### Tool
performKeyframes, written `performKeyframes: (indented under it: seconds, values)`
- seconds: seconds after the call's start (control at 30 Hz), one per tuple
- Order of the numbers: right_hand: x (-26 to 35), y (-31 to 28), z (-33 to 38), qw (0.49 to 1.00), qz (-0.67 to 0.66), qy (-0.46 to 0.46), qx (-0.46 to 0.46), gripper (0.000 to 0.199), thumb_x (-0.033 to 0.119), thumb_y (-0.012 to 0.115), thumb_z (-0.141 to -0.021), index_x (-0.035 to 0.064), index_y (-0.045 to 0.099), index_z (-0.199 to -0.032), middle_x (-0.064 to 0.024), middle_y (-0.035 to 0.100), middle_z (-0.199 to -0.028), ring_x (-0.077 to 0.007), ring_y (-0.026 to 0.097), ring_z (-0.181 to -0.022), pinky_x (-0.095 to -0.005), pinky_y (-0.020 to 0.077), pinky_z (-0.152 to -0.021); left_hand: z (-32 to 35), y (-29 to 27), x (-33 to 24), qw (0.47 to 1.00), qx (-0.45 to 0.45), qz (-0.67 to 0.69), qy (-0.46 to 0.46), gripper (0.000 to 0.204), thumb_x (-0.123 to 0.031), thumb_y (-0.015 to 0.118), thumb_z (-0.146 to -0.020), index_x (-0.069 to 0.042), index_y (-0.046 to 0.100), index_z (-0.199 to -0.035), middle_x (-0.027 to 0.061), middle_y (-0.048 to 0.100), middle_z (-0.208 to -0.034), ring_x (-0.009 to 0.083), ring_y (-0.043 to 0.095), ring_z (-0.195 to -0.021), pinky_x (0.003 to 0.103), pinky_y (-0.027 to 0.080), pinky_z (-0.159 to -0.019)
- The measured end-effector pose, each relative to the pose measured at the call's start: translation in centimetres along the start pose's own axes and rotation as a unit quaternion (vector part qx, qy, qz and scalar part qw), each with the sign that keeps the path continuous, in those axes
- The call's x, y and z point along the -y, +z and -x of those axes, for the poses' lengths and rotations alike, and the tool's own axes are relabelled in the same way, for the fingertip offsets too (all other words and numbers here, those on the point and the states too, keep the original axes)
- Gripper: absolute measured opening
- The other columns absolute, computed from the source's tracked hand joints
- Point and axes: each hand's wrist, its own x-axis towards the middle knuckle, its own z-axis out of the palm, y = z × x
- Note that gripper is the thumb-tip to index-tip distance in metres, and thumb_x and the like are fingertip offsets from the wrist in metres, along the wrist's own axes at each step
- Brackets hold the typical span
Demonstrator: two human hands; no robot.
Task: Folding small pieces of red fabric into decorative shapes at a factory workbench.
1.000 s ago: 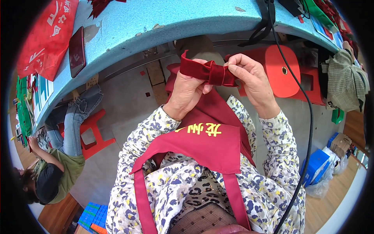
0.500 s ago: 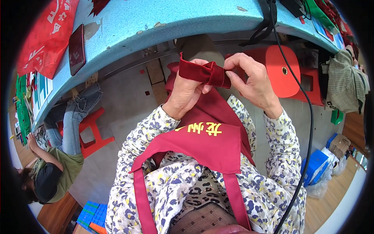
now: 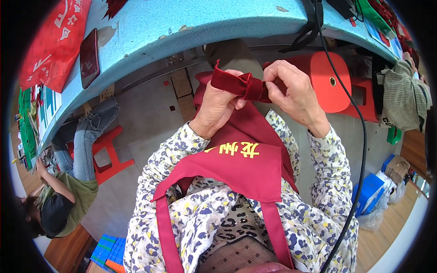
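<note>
A dark red velvet ribbon (image 3: 231, 83), knotted or folded over itself near its middle, is held between my two hands above my lap. My left hand (image 3: 215, 107) is closed round it from below, and one loose end sticks up past the fingers. Thumb and forefinger of my right hand (image 3: 293, 93) pinch the ribbon's other end, just right of the knot. Part of the ribbon behind the left fingers is hidden. Below the hands hangs the dark red apron (image 3: 227, 170) that I wear.
Ahead curves a light blue table edge (image 3: 205, 32), with a phone (image 3: 89, 59) and a red bag (image 3: 52, 45) at its left. A black cable (image 3: 363, 150) runs down on the right, by a red stool (image 3: 331, 82). Another person (image 3: 68, 200) sits at left.
The right hand has drawn the ribbon's end further into its pinch. The loose left end has tilted slightly and shifted right. My left hand stays nearly in place.
</note>
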Motion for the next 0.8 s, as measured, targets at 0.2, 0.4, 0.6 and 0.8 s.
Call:
performKeyframes:
  seconds: [0.2, 0.4, 0.6, 0.8]
  values:
    - [0.1, 2.1, 0.4, 0.904, -0.401, 0.145, -0.032, 0.004, -0.003, 0.049, -0.078, 0.0002, 0.05, -0.079, -0.007, 0.056, -0.096, -0.0151, 0.055, -0.078, -0.0272, 0.0445, -0.07, 0.3, -0.7, 0.0, 0.998, 0.032, 0.052, 0.011, 0.025, -0.001, 0.056, -0.082, -0.006, 0.053, -0.106, 0.0076, 0.06, -0.087, 0.0132, 0.051, -0.057, 0.023, 0.038, -0.049]
    - [-0.5, 3.1, 0.7, 0.891, -0.414, 0.173, -0.072, 0.004, -0.004, 0.049, -0.078, -0.0008, 0.051, -0.081, -0.0055, 0.054, -0.098, -0.0133, 0.055, -0.081, -0.0252, 0.0437, -0.072, 0.5, -0.8, -0.2, 0.999, -0.005, 0.037, 0.008, 0.025, -0.001, 0.056, -0.081, -0.005, 0.052, -0.105, 0.0073, 0.06, -0.085, 0.0129, 0.051, -0.057, 0.023, 0.038, -0.049]
    - [0.1, 1.9, 0.3, 0.988, -0.123, 0.049, -0.074, 0.005, -0.004, 0.054, -0.074, -0.0016, 0.053, -0.079, -0.008, 0.057, -0.088, -0.014, 0.055, -0.079, -0.0244, 0.0436, -0.07, 1.0, -1.3, -0.4, 1.0, -0.011, 0.009, 0.013, 0.024, -0.001, 0.056, -0.081, -0.004, 0.052, -0.104, 0.0068, 0.059, -0.083, 0.0127, 0.051, -0.057, 0.023, 0.037, -0.049]
    - [0.5, 2.3, 0.1, 0.998, 0.015, -0.044, -0.052, 0.007, -0.003, 0.058, -0.071, -0.0014, 0.056, -0.078, -0.0071, 0.056, -0.079, -0.0145, 0.053, -0.069, -0.0244, 0.0422, -0.061, 1.2, -1.8, -0.1, 1.0, -0.002, 0.002, 0.004, 0.025, -0.001, 0.057, -0.081, -0.004, 0.052, -0.104, 0.0066, 0.059, -0.083, 0.0126, 0.051, -0.057, 0.023, 0.037, -0.049]
